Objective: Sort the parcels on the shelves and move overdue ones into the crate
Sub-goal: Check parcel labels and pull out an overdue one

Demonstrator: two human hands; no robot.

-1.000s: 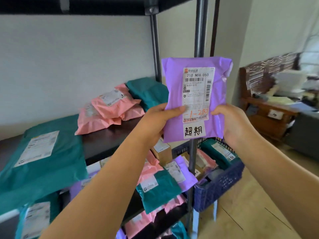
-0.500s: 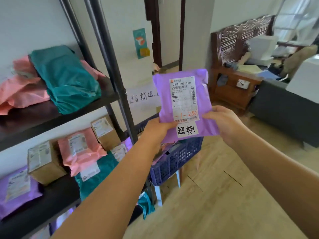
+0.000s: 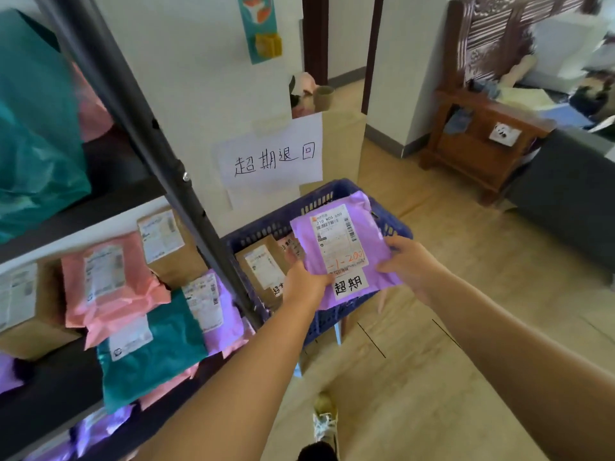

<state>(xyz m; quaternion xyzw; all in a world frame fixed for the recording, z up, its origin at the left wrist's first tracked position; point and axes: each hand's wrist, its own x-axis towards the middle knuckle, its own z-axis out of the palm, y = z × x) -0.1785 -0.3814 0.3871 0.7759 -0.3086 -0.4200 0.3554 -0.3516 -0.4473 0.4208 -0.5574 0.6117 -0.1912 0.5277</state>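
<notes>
Two hands hold a flat purple plastic mailer parcel (image 3: pixel 376 234) over the blue slotted plastic crate (image 3: pixel 332 194): the left hand (image 3: pixel 304 284) pinches its lower left edge, the right hand (image 3: pixel 411 264) grips its right edge. Brown paper parcels (image 3: pixel 263 264) lie inside the crate, just beside the black metal shelf (image 3: pixel 143 128).

Holding a purple parcel (image 3: pixel 346 247) over the blue crate (image 3: pixel 319 207), with the left hand (image 3: pixel 304 284) pinching its near left corner and the right hand (image 3: pixel 409 264) gripping its right edge, thumbs on top. Label side up, with a white sticker at the near end. Inside the crate, on the left, a labelled brown box (image 3: pixel 263 264). On the far wall, a handwritten paper sign (image 3: pixel 273 158). Left of the dark shelf post (image 3: pixel 159 154), a pink parcel (image 3: pixel 109 281) and a teal parcel (image 3: pixel 156 354), overlapping on a shelf (image 3: pixel 60 377).
</notes>
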